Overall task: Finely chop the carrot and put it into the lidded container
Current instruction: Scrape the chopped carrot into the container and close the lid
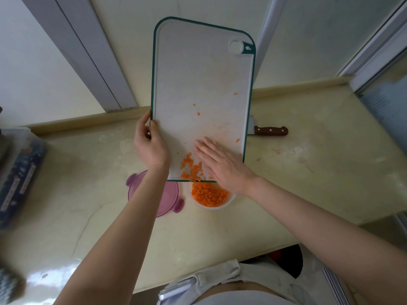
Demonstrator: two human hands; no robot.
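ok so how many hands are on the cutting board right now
2. The left hand grips the cutting board by its left edge; the right hand lies flat on its lower end, beside the chopped carrot. Neither is hidden.

Knife (271, 130) blade behind cutting board (202, 84), container (230, 199) far rim hidden, left box (19, 168) blurred

No words, brands or numbers can be read. The only sign is a small white fish-shaped mark (247, 48) on the green corner of the cutting board (198, 73), beside its round hole. Pale labels (28, 178) on a dark blue package (13, 194) at the left of the desk (308, 172) are too blurred to read.
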